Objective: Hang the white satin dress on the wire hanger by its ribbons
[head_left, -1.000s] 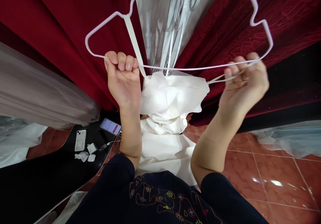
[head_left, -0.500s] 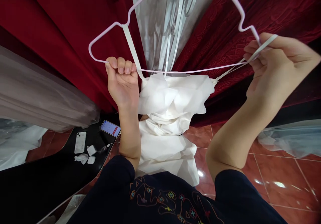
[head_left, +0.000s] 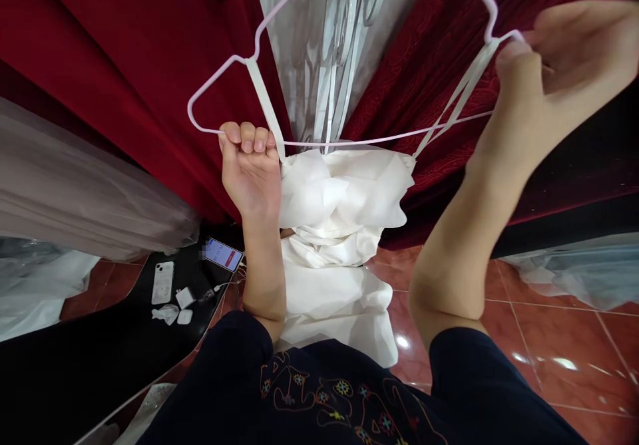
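My left hand [head_left: 251, 169] is closed over the lower bar of a pale pink hanger [head_left: 282, 7], near its left corner. A white garment [head_left: 344, 192] with a ruffled top hangs below the hanger. Its left strap [head_left: 263, 102] sits in the hanger's left notch. The right strap [head_left: 466, 89] now loops over the right notch. Beside that notch is my right hand [head_left: 564, 79], its thumb tip at the hanger and its blurred fingers spread away from the thumb, the strap out of its grasp.
Dark red curtains [head_left: 144, 52] flank a grey-white panel with shiny strips [head_left: 342, 52]. To the lower left, a black surface [head_left: 124, 338] holds a lit phone [head_left: 224, 255], a white phone [head_left: 163, 283], a charger [head_left: 184, 297] and a small white case [head_left: 184, 316]. Red tiles [head_left: 539, 338] cover the floor.
My right hand has moved up and let go of the right strap, which has passed from around my fingers onto the hanger's right notch. The left hand keeps its hold.
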The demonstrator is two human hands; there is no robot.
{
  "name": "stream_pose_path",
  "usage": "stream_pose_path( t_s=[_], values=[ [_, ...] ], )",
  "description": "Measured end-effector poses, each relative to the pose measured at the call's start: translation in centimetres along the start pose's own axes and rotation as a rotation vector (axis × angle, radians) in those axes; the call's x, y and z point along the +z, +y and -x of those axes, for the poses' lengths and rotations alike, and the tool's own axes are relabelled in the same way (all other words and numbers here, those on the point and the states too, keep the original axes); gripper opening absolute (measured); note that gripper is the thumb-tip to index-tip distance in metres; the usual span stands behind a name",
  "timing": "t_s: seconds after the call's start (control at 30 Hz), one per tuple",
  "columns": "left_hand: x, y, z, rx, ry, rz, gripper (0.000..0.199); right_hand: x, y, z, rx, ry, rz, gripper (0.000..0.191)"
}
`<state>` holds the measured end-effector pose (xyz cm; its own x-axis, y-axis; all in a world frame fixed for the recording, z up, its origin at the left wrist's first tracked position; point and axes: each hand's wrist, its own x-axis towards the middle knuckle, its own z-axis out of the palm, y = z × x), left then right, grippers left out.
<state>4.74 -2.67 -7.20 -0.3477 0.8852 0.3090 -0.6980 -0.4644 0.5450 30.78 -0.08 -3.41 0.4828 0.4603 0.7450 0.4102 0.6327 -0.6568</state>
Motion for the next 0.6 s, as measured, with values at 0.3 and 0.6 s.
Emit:
stream_pose_path(
  t_s=[0.3, 0.6],
  values=[
    [0.5, -0.7, 0.8, 0.015, -0.011, 0.026, 0.033, 1.2, -3.5, 12.1, 0.495, -0.240, -0.294, 0.022],
    [0.1, -1.7, 1.8, -0.035, 0.040, -0.096, 0.032, 3.8, -0.3, 10.6, 0.602, -0.100, -0.791, 0.034]
  ],
)
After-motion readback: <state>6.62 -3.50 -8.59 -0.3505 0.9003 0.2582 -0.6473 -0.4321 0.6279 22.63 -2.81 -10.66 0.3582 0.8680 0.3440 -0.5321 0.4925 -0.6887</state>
